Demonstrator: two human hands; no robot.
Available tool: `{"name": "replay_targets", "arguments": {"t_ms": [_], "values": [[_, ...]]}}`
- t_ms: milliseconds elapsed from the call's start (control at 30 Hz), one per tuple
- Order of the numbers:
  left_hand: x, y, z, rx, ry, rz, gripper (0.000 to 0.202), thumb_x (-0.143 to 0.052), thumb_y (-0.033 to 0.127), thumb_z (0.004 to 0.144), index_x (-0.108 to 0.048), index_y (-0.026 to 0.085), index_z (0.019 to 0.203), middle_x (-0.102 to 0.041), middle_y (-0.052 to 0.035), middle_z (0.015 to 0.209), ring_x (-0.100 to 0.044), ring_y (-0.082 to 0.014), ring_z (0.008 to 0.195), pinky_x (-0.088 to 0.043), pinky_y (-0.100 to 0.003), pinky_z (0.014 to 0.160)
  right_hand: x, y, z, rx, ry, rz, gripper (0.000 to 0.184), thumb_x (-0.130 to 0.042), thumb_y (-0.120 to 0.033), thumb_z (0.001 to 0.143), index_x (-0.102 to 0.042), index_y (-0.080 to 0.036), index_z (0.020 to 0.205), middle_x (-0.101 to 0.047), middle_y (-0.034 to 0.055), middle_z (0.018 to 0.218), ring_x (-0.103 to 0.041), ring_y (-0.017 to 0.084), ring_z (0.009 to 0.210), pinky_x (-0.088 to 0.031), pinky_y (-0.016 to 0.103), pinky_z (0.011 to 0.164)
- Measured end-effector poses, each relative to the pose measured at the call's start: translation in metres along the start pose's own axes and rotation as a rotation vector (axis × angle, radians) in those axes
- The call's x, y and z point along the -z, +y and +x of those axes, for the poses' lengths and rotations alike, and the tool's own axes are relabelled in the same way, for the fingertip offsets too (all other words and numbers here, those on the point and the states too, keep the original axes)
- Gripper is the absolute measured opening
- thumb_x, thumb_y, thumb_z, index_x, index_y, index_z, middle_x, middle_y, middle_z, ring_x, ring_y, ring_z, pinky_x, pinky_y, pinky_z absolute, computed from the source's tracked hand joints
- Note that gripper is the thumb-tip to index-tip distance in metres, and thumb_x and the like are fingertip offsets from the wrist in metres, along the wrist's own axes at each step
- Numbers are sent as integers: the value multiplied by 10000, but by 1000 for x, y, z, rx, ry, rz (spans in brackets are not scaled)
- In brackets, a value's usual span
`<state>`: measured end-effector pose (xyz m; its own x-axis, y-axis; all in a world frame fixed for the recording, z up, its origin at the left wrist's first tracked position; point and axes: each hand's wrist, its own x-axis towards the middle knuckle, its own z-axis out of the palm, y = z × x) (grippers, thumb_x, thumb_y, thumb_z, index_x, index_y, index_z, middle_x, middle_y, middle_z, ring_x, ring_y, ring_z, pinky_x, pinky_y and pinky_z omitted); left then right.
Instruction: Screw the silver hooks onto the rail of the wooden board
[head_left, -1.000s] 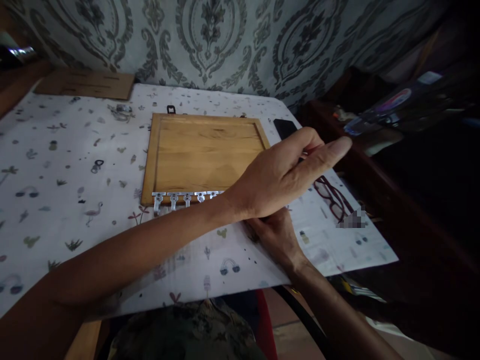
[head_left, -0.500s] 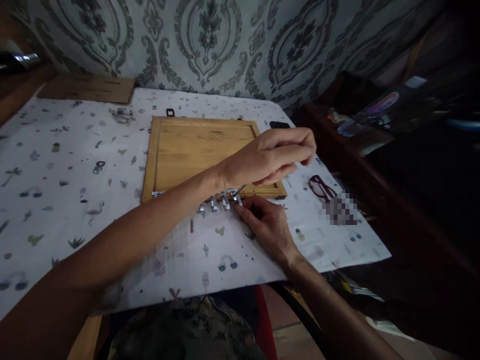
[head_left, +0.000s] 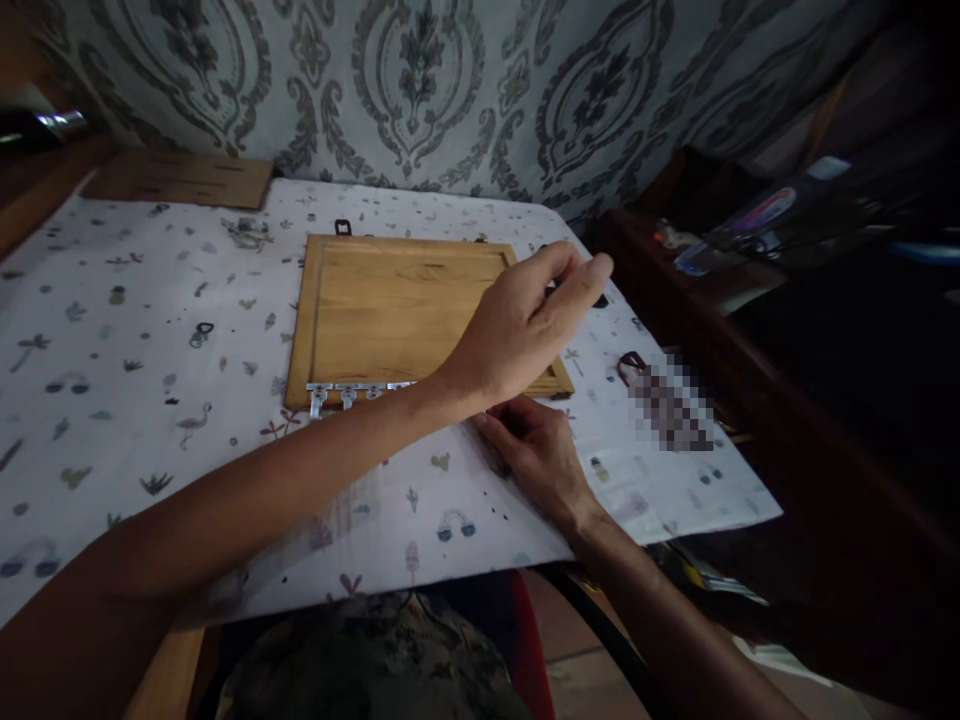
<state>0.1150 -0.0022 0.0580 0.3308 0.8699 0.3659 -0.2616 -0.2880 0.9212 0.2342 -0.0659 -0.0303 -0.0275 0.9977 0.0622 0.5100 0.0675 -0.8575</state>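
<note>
Several hooks (head_left: pixel 347 396) are lining the board (head_left: pixel 397 300), near-right corner lying bare; left hand (head_left: pixel 517 322) and right hand (head_left: pixel 541 450) aren't clearly revealing grips.

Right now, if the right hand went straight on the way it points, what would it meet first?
Likely the near edge of the framed wooden panel, just ahead of the right hand; the left wrist hides that spot, so depth and any contact are unclear.

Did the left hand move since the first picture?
Yes, leftward in the view. Measured against the framed wooden panel, the left hand now reaches less far past the panel's right edge.
</note>
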Motion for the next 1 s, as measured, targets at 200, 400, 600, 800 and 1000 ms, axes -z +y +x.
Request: {"name": "replay_targets", "arguments": {"t_ms": [200, 400, 600, 800, 1000], "values": [[-1, -5, 10, -7, -126, -38, 484, -504, 379, 1039, -363, 190, 617, -292, 86, 562, -307, -13, 498, -291, -189, 519, 1, -3, 0, 9, -6, -11, 261, -632, -416, 851, -630, -186, 726, -534, -23, 590, -431, 110, 538, -347, 259, 508], [12, -2, 22, 210, -430, -99, 463, -467, 393, 1058, -464, 168, 653, -296, 103, 489, -265, 9, 364, -193, -166, 419, 1, -2, 0, 10, -6, -18, 276, -644, -431, 861, -637, -186, 735, -538, -22, 607, -429, 111, 552, -358, 258, 529], [21, 0, 22, 194, -427, -80, 392, -359, 274, 1099, -455, 180, 731, -282, 105, 481, -273, -17, 395, -222, -165, 422, 1, -3, 0, 26, -2, -28, 260, -643, -419, 863, -634, -193, 734, -566, -15, 613, -453, 119, 557, -372, 263, 537], [14, 4, 13, 135, -114, 116, 385, -507, 333, 1053, -368, 192, 723, -343, 89, 581, -382, -1, 481, -324, -139, 519, 1, -2, -1, 23, 2, -37, 241, -633, -398, 857, -640, -186, 743, -564, -15, 604, -452, 119, 553, -379, 268, 542], [1, -4, 1, -5, 18, 6, 406, -514, 330, 1045, -410, 195, 676, -324, 79, 561, -311, -38, 495, -311, -199, 507, 1, -2, -1, 13, -4, -22, 229, -631, -397, 853, -630, -194, 749, -560, -12, 616, -448, 122, 558, -373, 270, 534]]}}
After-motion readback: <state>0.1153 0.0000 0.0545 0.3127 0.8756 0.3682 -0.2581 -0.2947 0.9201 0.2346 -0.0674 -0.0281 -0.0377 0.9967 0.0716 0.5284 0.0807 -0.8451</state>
